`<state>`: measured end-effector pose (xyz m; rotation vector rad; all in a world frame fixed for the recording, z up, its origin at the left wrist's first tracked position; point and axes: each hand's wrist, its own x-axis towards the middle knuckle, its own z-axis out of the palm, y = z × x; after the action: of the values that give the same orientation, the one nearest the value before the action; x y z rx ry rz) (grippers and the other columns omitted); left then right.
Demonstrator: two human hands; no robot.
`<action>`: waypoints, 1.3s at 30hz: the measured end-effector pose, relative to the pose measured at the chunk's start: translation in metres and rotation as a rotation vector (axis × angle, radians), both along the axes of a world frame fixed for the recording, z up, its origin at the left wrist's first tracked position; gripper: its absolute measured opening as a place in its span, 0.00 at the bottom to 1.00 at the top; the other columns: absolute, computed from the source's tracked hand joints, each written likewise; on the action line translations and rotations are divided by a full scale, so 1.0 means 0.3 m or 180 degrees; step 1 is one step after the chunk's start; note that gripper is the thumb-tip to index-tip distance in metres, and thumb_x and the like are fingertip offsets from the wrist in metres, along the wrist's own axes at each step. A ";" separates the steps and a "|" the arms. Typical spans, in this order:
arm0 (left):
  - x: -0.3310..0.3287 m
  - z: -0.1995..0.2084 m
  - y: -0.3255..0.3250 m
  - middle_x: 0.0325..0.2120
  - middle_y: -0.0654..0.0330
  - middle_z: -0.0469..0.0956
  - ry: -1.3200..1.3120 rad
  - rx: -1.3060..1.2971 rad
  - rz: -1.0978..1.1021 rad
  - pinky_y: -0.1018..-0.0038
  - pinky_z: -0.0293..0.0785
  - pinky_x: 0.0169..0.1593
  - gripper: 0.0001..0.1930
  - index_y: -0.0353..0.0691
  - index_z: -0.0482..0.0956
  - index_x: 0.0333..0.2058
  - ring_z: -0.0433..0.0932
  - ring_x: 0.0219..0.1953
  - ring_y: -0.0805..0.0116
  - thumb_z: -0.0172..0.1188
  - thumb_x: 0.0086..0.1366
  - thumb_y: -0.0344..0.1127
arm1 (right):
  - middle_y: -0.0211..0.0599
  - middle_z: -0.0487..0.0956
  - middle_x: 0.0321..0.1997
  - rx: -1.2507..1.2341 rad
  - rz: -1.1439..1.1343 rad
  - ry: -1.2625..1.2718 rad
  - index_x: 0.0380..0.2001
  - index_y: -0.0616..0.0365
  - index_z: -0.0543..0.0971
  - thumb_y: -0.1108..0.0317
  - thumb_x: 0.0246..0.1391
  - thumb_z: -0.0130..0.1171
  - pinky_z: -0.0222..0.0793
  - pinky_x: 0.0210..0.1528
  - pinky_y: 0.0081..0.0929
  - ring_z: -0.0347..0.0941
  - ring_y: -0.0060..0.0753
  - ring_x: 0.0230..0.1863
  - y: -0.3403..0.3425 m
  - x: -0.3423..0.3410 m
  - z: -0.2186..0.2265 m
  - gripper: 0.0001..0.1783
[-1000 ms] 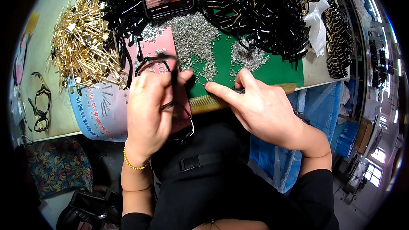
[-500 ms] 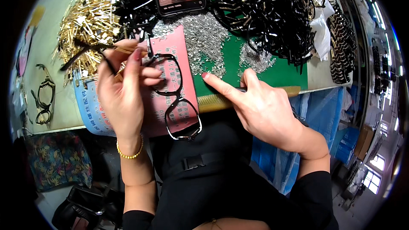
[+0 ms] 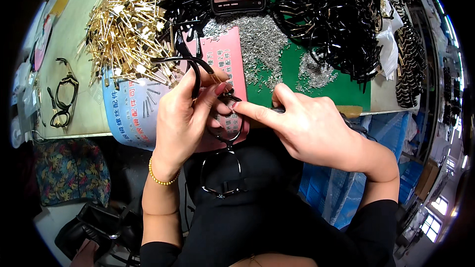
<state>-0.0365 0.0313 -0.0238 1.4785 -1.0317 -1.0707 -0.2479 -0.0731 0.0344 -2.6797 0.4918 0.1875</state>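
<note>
My left hand (image 3: 174,118) is closed on a pair of black glasses (image 3: 229,144) near one hinge. The lens rims hang below the fingers, in front of my lap, and a dark temple arm (image 3: 182,48) sticks up past the thumb. My right hand (image 3: 316,131) reaches in from the right, its index fingertip at the hinge beside my left fingertips. Its other fingers are curled round a dark tool (image 3: 278,110), mostly hidden. Whether a small part sits at the index fingertip, I cannot make out. Silver screws (image 3: 257,44) lie heaped just beyond.
A green mat (image 3: 292,62) holds a smaller screw heap (image 3: 316,73). Pink (image 3: 230,57) and blue (image 3: 131,111) printed sheets lie left of it. Gold temple arms (image 3: 126,32), black frames (image 3: 331,20) and a phone (image 3: 237,5) stand behind. Other glasses (image 3: 58,100) lie far left.
My left hand has moved right and nearer with the glasses, leaving the gold pile. The right index fingertip has gone from the edge of the screws to the hinge.
</note>
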 end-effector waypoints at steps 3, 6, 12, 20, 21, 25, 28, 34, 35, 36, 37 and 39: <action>-0.002 -0.007 0.001 0.41 0.54 0.83 0.0064 -0.0044 0.0007 0.86 0.77 0.25 0.02 0.33 0.72 0.43 0.82 0.30 0.78 0.53 0.76 0.25 | 0.48 0.74 0.40 0.0020 0.0019 0.0028 0.65 0.39 0.74 0.72 0.51 0.59 0.75 0.24 0.36 0.81 0.43 0.31 -0.005 0.004 -0.004 0.35; -0.006 -0.011 0.000 0.41 0.55 0.83 0.0011 -0.0081 -0.0018 0.86 0.77 0.26 0.02 0.33 0.72 0.43 0.82 0.30 0.78 0.52 0.76 0.24 | 0.49 0.74 0.41 0.0025 0.0002 0.0053 0.64 0.41 0.75 0.73 0.51 0.59 0.75 0.23 0.37 0.81 0.44 0.30 -0.006 0.006 -0.008 0.34; -0.019 -0.037 0.003 0.38 0.54 0.84 -0.1231 -0.0656 -0.0111 0.79 0.79 0.29 0.07 0.31 0.77 0.44 0.83 0.28 0.73 0.55 0.70 0.19 | 0.50 0.74 0.41 0.0097 -0.0064 0.0086 0.64 0.42 0.75 0.73 0.51 0.59 0.76 0.25 0.38 0.81 0.45 0.31 -0.007 0.010 -0.006 0.34; -0.042 -0.044 -0.007 0.31 0.55 0.83 -0.1841 -0.0946 0.0102 0.73 0.77 0.28 0.07 0.31 0.78 0.41 0.82 0.22 0.68 0.57 0.66 0.18 | 0.50 0.74 0.40 0.0119 -0.0047 0.0116 0.64 0.45 0.74 0.73 0.51 0.59 0.76 0.27 0.39 0.81 0.46 0.30 -0.012 0.013 -0.003 0.34; -0.042 -0.043 -0.011 0.31 0.55 0.83 -0.2149 -0.1122 0.0028 0.74 0.77 0.27 0.05 0.31 0.78 0.41 0.81 0.21 0.71 0.57 0.68 0.19 | 0.50 0.74 0.40 0.0130 -0.0044 0.0141 0.64 0.45 0.74 0.73 0.51 0.60 0.76 0.27 0.39 0.81 0.46 0.29 -0.015 0.013 -0.003 0.34; -0.032 -0.035 -0.004 0.35 0.55 0.85 -0.1885 -0.0604 -0.0003 0.78 0.75 0.25 0.01 0.30 0.75 0.38 0.78 0.21 0.75 0.56 0.70 0.19 | 0.51 0.74 0.40 0.0148 0.0008 0.0067 0.65 0.45 0.73 0.72 0.51 0.60 0.75 0.27 0.39 0.81 0.46 0.28 -0.018 0.009 -0.007 0.34; -0.033 -0.030 -0.021 0.33 0.56 0.85 -0.1113 -0.0444 0.0251 0.78 0.74 0.26 0.04 0.30 0.76 0.40 0.78 0.21 0.75 0.56 0.68 0.17 | 0.51 0.74 0.40 0.0107 0.0011 0.0115 0.64 0.44 0.73 0.72 0.51 0.60 0.76 0.27 0.39 0.81 0.46 0.28 -0.017 0.011 -0.005 0.34; -0.048 -0.002 -0.015 0.32 0.57 0.85 -0.0952 -0.0280 0.0282 0.81 0.72 0.25 0.03 0.30 0.76 0.40 0.77 0.20 0.78 0.55 0.71 0.19 | 0.45 0.72 0.39 -0.0213 -0.0117 -0.0140 0.64 0.42 0.75 0.72 0.50 0.61 0.76 0.27 0.36 0.79 0.40 0.29 -0.007 0.008 -0.024 0.35; -0.049 -0.004 -0.013 0.31 0.57 0.85 -0.0919 -0.0259 0.0307 0.79 0.73 0.25 0.04 0.31 0.76 0.41 0.78 0.20 0.76 0.56 0.70 0.19 | 0.45 0.72 0.38 -0.0262 -0.0118 -0.0193 0.64 0.41 0.75 0.73 0.49 0.61 0.76 0.26 0.35 0.78 0.40 0.29 -0.003 0.009 -0.030 0.35; -0.048 -0.005 -0.016 0.29 0.57 0.84 -0.0881 -0.0251 0.0334 0.77 0.74 0.25 0.06 0.33 0.76 0.42 0.79 0.19 0.74 0.57 0.69 0.19 | 0.44 0.72 0.38 -0.0325 -0.0119 -0.0243 0.64 0.41 0.75 0.73 0.49 0.61 0.75 0.26 0.35 0.77 0.39 0.28 -0.001 0.011 -0.034 0.35; -0.048 -0.006 -0.017 0.28 0.57 0.84 -0.0845 -0.0244 0.0363 0.76 0.75 0.25 0.08 0.34 0.77 0.44 0.80 0.19 0.72 0.59 0.67 0.19 | 0.43 0.72 0.38 -0.0388 -0.0118 -0.0295 0.64 0.40 0.76 0.73 0.49 0.61 0.75 0.26 0.34 0.77 0.38 0.28 0.000 0.013 -0.038 0.35; -0.048 -0.007 -0.017 0.28 0.58 0.83 -0.0778 -0.0176 0.0314 0.75 0.75 0.25 0.07 0.34 0.76 0.43 0.80 0.19 0.72 0.59 0.68 0.20 | 0.42 0.72 0.39 -0.0475 -0.0136 -0.0349 0.63 0.40 0.76 0.73 0.48 0.61 0.74 0.24 0.32 0.75 0.36 0.27 0.007 0.015 -0.048 0.35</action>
<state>-0.0508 0.0262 -0.0259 1.6257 -1.1351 -0.7994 -0.2433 -0.0711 0.0200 -2.8028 0.5477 -0.0092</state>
